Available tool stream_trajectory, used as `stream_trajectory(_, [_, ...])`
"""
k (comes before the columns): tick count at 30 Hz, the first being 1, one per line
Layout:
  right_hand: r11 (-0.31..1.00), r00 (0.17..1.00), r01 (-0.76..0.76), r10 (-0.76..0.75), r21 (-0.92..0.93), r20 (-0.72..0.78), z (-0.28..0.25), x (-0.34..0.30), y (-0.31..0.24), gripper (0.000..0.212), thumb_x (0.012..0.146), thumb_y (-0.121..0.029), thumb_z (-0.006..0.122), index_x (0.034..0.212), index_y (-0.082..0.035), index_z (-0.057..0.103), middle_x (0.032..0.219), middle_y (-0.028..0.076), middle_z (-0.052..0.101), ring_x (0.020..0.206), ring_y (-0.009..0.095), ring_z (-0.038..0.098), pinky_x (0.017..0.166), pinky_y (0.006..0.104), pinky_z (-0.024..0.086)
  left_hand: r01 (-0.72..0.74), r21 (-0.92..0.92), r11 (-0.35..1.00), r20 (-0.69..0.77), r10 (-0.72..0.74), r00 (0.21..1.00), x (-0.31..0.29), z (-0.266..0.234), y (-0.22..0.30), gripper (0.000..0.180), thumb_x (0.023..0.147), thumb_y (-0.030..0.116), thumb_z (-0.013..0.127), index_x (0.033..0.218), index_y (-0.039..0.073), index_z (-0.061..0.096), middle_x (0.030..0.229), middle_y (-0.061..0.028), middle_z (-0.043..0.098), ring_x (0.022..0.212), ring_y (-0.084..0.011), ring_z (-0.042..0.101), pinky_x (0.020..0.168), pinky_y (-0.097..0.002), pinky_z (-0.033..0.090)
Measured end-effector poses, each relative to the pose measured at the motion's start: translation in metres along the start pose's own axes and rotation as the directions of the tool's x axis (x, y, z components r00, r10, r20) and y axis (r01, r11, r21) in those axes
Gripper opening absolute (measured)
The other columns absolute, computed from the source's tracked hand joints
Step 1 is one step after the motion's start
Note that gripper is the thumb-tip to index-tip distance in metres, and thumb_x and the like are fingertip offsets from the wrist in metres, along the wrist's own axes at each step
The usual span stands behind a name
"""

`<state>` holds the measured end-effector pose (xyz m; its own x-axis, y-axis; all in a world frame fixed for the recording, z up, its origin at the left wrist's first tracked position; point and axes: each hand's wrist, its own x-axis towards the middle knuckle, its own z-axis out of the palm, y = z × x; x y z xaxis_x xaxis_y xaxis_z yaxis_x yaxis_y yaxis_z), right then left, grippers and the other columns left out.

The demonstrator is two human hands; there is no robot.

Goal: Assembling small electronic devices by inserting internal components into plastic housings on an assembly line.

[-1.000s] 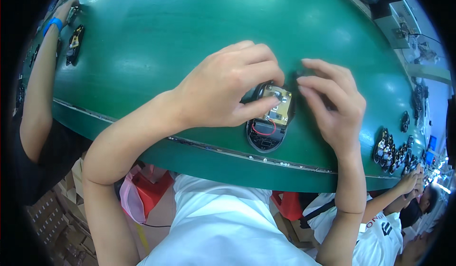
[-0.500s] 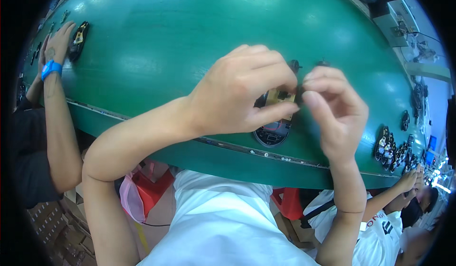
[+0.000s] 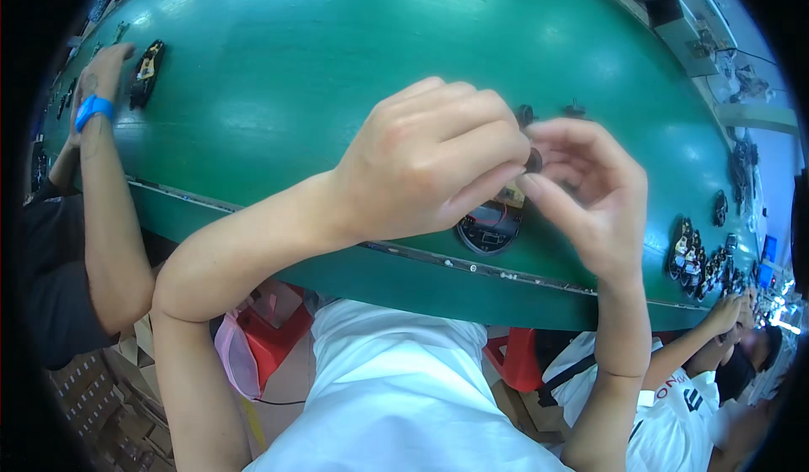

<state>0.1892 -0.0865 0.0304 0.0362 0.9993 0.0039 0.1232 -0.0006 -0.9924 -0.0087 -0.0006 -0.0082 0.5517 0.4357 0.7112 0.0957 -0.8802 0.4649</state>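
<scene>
While left hand (image 3: 438, 156) pinches the dark disc (image 3: 533, 161), can't tell if right hand (image 3: 594, 198) does; probably light, grab its rim.

The green counter (image 3: 295, 93) looks smooth and glossy, with soft light reflections; the rounded shell (image 3: 487, 238) seems black, shiny plastic; the white shirt (image 3: 396, 388) is creased matt cloth; the blue wristband (image 3: 93, 111) looks smooth and rubbery

red letters (image 3: 670, 387) and a dark printed mark (image 3: 693, 399) stand on a co-worker's white shirt (image 3: 670, 438)
</scene>
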Motion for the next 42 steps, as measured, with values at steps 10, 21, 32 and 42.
stream_trajectory(10, [0.859,0.981,0.177,-0.195,-0.480,0.013,-0.012,0.006,-0.001,0.030,0.080,-0.007,0.083,0.107,0.000,0.074,0.094,0.008,0.074,0.082,0.014,0.067,0.079,0.0282,0.055,0.085,-0.119,0.989,0.120,-0.070,0.990,-0.001,0.001,-0.011,0.026,0.076,0.003,0.081,0.099,0.004,0.070,0.099,-0.0116,0.069,0.092,-0.0295,0.067,0.078,-0.0379,0.052])
stream_trajectory(21, [0.718,0.958,0.257,-0.279,-0.647,0.070,0.006,0.004,0.009,0.024,0.075,0.000,0.083,0.098,0.000,0.073,0.093,0.011,0.072,0.082,0.024,0.071,0.074,0.0337,0.057,0.200,0.000,0.980,0.263,-0.193,0.945,-0.012,0.005,-0.010,0.028,0.077,0.012,0.079,0.102,0.007,0.070,0.107,-0.0096,0.064,0.101,-0.0313,0.060,0.092,-0.0424,0.047])
stream_trajectory(32, [0.628,0.937,0.329,-0.311,-0.705,0.160,-0.006,0.000,0.008,0.024,0.079,-0.001,0.082,0.101,0.001,0.073,0.101,0.011,0.075,0.091,0.023,0.071,0.079,0.0309,0.055,0.187,-0.034,0.982,0.305,-0.168,0.937,-0.010,0.005,-0.011,0.034,0.077,0.016,0.079,0.108,0.009,0.070,0.113,-0.0103,0.063,0.107,-0.0310,0.059,0.096,-0.0418,0.045])
stream_trajectory(42, [0.658,0.934,0.350,-0.294,-0.666,0.201,-0.029,-0.005,0.000,0.026,0.081,0.002,0.080,0.106,0.002,0.073,0.106,0.012,0.076,0.091,0.017,0.070,0.084,0.0279,0.054,0.169,-0.034,0.985,0.353,-0.146,0.924,-0.003,0.009,-0.003,0.045,0.075,0.023,0.081,0.116,0.009,0.070,0.121,-0.0125,0.061,0.113,-0.0344,0.057,0.100,-0.0449,0.044])
